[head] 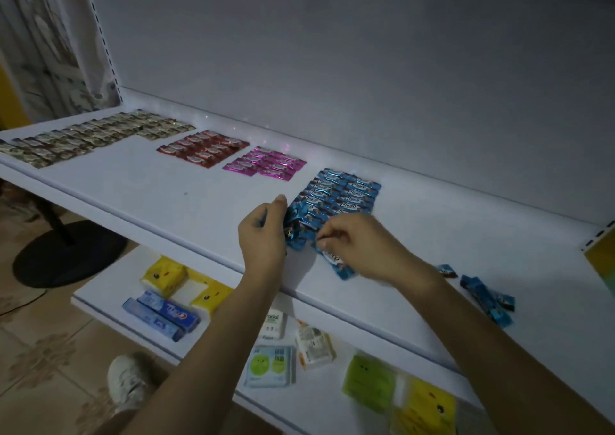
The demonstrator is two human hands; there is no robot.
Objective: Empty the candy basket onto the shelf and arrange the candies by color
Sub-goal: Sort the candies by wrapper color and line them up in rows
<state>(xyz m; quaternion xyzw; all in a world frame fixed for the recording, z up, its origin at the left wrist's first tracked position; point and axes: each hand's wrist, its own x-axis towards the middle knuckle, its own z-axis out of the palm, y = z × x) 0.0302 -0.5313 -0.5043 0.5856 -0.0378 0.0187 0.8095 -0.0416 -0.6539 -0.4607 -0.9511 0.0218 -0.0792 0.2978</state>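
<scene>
**Hands add blue candies to colour rows on shop shelf**

At centre frame, the right hand (352, 244) pinches a single blue candy (336, 263) by its upper end against the white shelf (149, 188), apparently squaring it up to start the next row. The left hand (266, 231), just to its left, is curled round a bunch of blue candies (294, 231). It seems to hold them close as a ready supply, so each piece has only a short way to go.

Directly above both hands lies the blue block (346, 194), its wrappers laid side by side in two columns, logos upward. Running toward the upper left of the frame are a pink block (266, 164), a red block (203, 148) and a long gold block (90, 138), with gaps between them that keep the colours distinct.

A few loose blue candies (489, 296) wait at lower right, near the shelf's front edge, not yet placed. The candy basket is not in view. On the lower shelf (109, 284), toward the bottom of the frame, sit yellow tissue packs (164, 274) and blue toothpaste boxes (163, 314). With so few strays left, the sorting looks nearly finished.
</scene>
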